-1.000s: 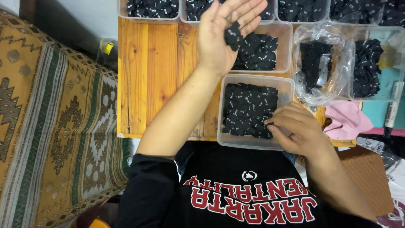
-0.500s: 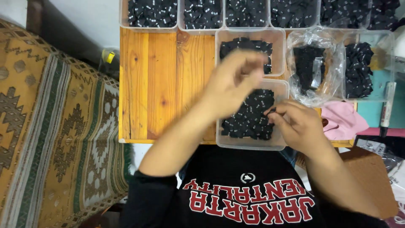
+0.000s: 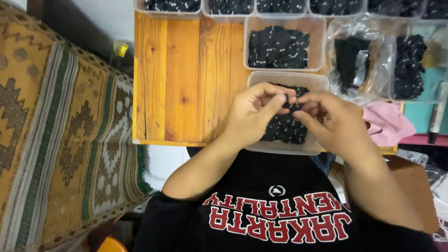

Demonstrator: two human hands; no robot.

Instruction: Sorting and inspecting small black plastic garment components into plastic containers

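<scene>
Both your hands meet over the near tub [image 3: 280,147], a clear plastic box of small black pieces sitting at the front edge of the wooden surface [image 3: 186,79]. Left hand [image 3: 254,112] and right hand [image 3: 333,116] sit fingertip to fingertip; fingers curled in, pinching a small black piece [image 3: 290,103] between them. Can't tell which hand carries the grip, the piece is mostly hidden.

Edges: near tub's front wall runs flush with or slightly past the surface's front edge, just above your black shirt [image 3: 275,210]. Its far wall touches the second tub [image 3: 284,44], also full of black pieces. A row of more tubs [image 3: 233,7] lines the far edge.

Right side is tight: a crumpled clear bag [image 3: 354,60] with black contents lies just beside both tubs, another tub of black pieces [image 3: 410,60] beyond it, pink cloth [image 3: 387,123] near your right wrist, a dark marker [image 3: 437,114] at the far right.

Left side is open: bare wood from the tubs out to the surface's left edge. Past that edge, a patterned rug or cover [image 3: 56,140] and a small yellow object [image 3: 122,49] in the gap.
</scene>
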